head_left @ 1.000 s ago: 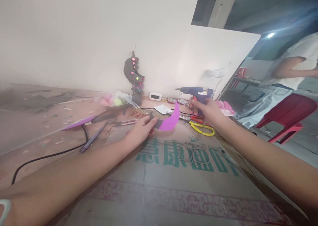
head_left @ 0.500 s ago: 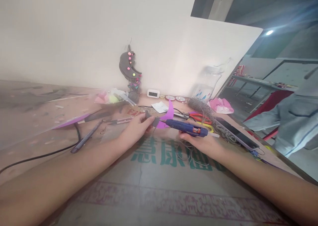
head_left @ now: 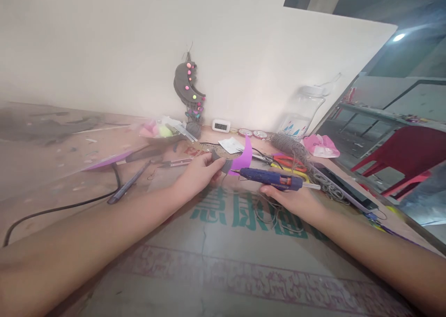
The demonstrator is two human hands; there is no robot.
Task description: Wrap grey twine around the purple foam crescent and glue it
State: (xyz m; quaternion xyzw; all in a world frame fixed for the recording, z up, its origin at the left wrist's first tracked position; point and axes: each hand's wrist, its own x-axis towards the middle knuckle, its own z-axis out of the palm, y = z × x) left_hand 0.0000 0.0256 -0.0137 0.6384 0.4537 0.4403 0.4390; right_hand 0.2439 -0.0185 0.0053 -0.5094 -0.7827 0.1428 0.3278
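Observation:
My left hand [head_left: 204, 168] is closed on a purple crescent cutout [head_left: 244, 155], whose near end is wrapped in grey yarn [head_left: 223, 164]. In my right hand [head_left: 282, 196] is a blue hot glue gun [head_left: 275, 178], its nozzle pointing left at the crescent's lower edge. A clear glue stick [head_left: 311, 186] pokes out of the gun's back end. Loose grey yarn trails on the work surface beneath the gun. Whether the nozzle touches the crescent I cannot tell.
A grey crescent ornament with pompoms [head_left: 186, 87] leans on the wall. Behind my hands are a small digital clock [head_left: 221, 126], a glass jar [head_left: 303, 110] and scissors [head_left: 287, 164]. A phone [head_left: 344, 187] lies right; a pen [head_left: 128, 182] and black cable [head_left: 62, 210] lie left.
The view has shifted, so most things sit further right. The glue gun's nozzle is now a little lower against the crescent. A person at the right has mostly left the view, uncovering a red chair.

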